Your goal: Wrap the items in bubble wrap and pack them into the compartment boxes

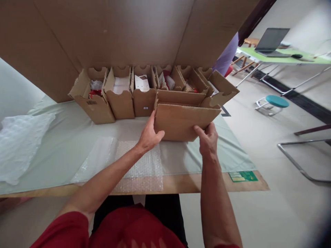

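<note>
A long cardboard box with an open top stands crosswise at the front of a row of similar boxes. My left hand grips its left end, the thumb lying along the near wall. At the right end my right hand holds it, thumb on the near wall and fingers round the far side. What the box contains is hidden from this angle. Behind it, several open cardboard bins stand side by side, holding white packets, a white box and red wrapped items.
Bubble wrap lies flat on the pale green cloth, with more crumpled at the left. A tall cardboard panel rises behind the bins. To the right are a blue stool, a laptop on a table, and a person's purple sleeve.
</note>
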Tool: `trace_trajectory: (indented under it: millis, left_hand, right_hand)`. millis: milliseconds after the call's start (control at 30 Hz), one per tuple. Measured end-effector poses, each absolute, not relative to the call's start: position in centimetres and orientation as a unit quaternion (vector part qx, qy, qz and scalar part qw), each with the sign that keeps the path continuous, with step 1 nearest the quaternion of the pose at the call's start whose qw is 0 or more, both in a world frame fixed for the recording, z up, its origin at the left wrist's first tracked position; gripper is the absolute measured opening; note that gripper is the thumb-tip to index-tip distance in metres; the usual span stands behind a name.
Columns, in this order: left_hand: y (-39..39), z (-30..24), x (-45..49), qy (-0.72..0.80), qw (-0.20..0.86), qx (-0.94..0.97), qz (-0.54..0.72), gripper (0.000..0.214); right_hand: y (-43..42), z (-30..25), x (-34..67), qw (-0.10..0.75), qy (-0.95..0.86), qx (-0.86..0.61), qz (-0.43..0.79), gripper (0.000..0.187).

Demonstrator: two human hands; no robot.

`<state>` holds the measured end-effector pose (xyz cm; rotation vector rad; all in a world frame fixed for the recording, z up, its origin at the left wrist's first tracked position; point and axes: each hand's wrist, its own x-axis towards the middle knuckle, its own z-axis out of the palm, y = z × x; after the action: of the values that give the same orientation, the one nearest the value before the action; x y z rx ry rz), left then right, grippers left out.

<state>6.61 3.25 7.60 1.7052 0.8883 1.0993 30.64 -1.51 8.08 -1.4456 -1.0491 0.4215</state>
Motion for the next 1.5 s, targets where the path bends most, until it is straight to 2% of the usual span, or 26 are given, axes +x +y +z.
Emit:
trace_trajectory:
  millis: [167,333,400,467,567,667,767,833,933,1000,1133,1333,1500]
  left_hand:
    - [3.3,7.0,6.3,0.373,0.417,0.718,0.413,0.093]
    - [-0.3,8.8,-4.9,0.493,0.207,0.758,0.373,0.066]
    - [-1.8,8.9,-10.7,0.571,0.11,0.739,0.341,0.053]
    - [-3.0,8.2,-15.9,0.659,0.062,0.703,0.26,0.046]
    - [-4.7,6.4,-20.6,0.742,0.041,0.662,0.094,0.049]
    - [-5.8,5.0,-21.2,0.759,0.052,0.649,0.027,0.045]
    - [-6.2,5.2,-20.1,0.743,0.096,0.662,0.029,0.028]
    - [-6.0,5.9,-19.6,0.745,0.122,0.653,0.058,0.023]
    - [-5.5,7.0,-19.5,0.758,0.149,0.62,0.138,0.02]
    - [-5.1,7.3,-19.2,0.754,0.169,0.615,0.156,0.017]
    - [-4.7,6.8,-17.6,0.75,0.18,0.629,0.099,0.012]
    - [-6.0,6.6,-17.8,0.754,0.152,0.636,0.062,0.053]
    - [-8.3,7.5,-19.4,0.718,0.251,0.64,0.112,0.079]
  right_hand:
    - [-1.0,6.7,32.1,0.609,-0.451,-0.622,0.197,0.044]
    - [-6.2,4.1,29.0,0.558,-0.417,-0.703,0.14,0.057]
    - [-8.5,3.4,26.8,0.503,-0.452,-0.721,0.149,0.049]
    - [-9.9,3.0,24.0,0.413,-0.53,-0.719,0.177,0.041]
    - [-9.8,2.7,19.3,0.271,-0.624,-0.716,0.155,0.04]
    - [-8.9,2.9,15.6,0.198,-0.658,-0.715,0.13,0.042]
    - [-9.1,3.5,14.5,0.236,-0.655,-0.693,0.19,0.048]
    - [-10.0,4.2,15.5,0.307,-0.623,-0.683,0.228,0.052]
    - [-11.7,5.2,18.1,0.397,-0.567,-0.69,0.21,0.056]
    - [-12.4,5.4,19.8,0.413,-0.546,-0.706,0.182,0.057]
    - [-12.4,4.4,21.2,0.376,-0.527,-0.742,0.176,0.059]
    - [-11.8,3.1,21.1,0.356,-0.525,-0.755,0.166,0.06]
    - [-13.5,4.2,22.9,0.353,-0.538,-0.71,0.286,0.067]
